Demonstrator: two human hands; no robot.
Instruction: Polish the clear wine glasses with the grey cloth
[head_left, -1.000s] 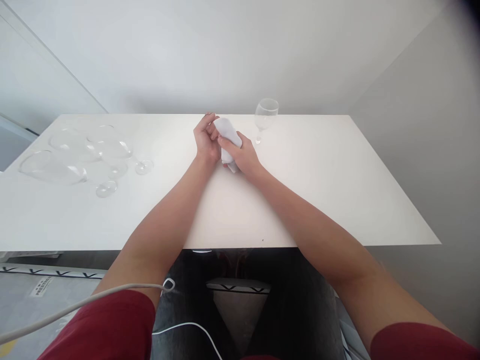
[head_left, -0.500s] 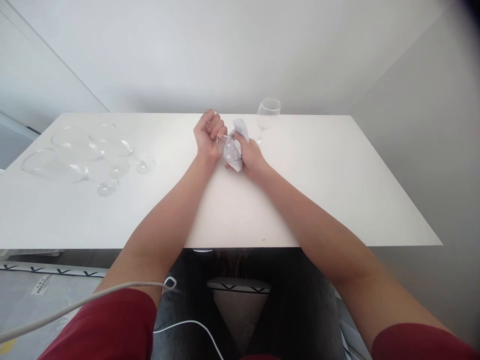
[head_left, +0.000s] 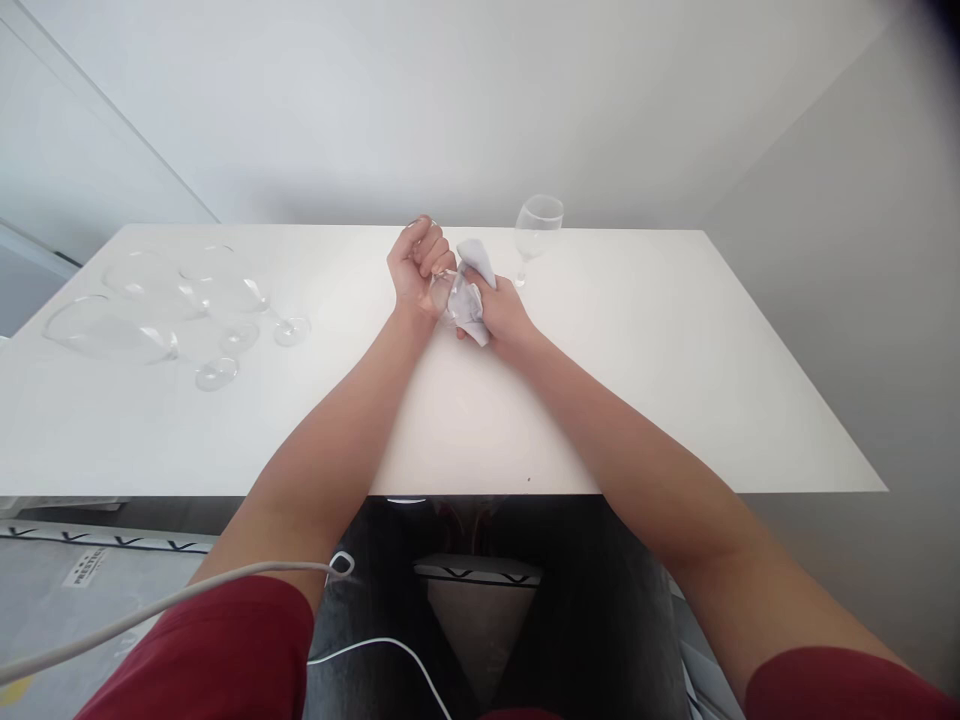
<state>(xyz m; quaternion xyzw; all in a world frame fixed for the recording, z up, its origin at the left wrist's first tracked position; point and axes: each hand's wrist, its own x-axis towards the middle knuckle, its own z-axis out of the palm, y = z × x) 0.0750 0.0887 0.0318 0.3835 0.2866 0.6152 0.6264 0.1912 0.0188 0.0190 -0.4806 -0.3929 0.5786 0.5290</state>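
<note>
My left hand (head_left: 415,272) is curled in a fist around a clear wine glass (head_left: 441,290) held over the middle of the white table (head_left: 637,380). Only part of the glass bowl shows between my hands. My right hand (head_left: 504,312) is closed on a crumpled white cloth (head_left: 471,290), pressed against the glass bowl. Both forearms rest on the table.
An upright wine glass (head_left: 535,232) stands just right of my hands near the back edge. Several wine glasses (head_left: 172,310) lie on their sides at the table's left. A white cable (head_left: 172,600) runs over my left sleeve. Walls stand behind and to the right.
The cloth, wrapped over the glass a second ago, has shifted to the right side, uncovering part of the bowl. My left hand has closed tighter. The hands stay in the same spot.
</note>
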